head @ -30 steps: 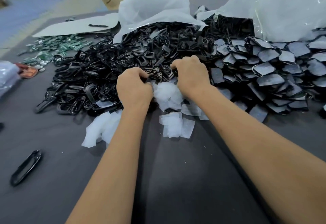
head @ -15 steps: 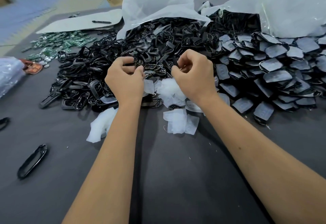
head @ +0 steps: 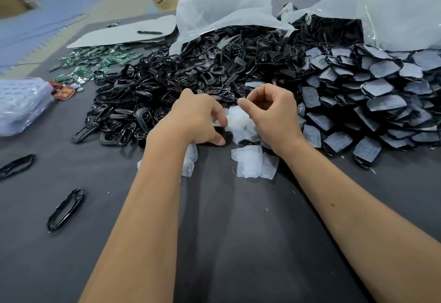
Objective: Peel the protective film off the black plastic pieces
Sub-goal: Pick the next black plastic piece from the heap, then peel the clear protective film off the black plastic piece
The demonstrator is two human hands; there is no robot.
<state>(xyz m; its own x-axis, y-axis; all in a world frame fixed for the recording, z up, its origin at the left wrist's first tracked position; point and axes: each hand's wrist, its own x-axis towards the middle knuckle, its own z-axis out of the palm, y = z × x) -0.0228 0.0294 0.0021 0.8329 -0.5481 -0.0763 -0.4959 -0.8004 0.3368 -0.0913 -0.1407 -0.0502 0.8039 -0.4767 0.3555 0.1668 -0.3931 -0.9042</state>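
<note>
My left hand [head: 193,119] grips a black plastic piece [head: 226,138] low over the grey table, thumb on its near edge. Its fingertips touch a pale protective film [head: 235,117] lying crumpled between my hands. My right hand [head: 272,111] hovers just right of it, fingers curled, thumb and forefinger pinching a bit of that film. Peeled films [head: 248,159] lie under my wrists. Behind is a heap of bare black pieces [head: 191,76]. To the right, film-covered black pieces [head: 370,92] are piled up.
Two loose black pieces [head: 65,209] [head: 16,165] lie at the near left. Green circuit boards [head: 95,61] are scattered at the far left, beside a bubble-wrap bag [head: 21,102]. Open plastic bags [head: 226,9] [head: 393,4] stand behind the heaps.
Both hands lifted from the heap, then the left one came down toward the table with a black piece. The right hand drew slightly apart from it. The view tilted a little.
</note>
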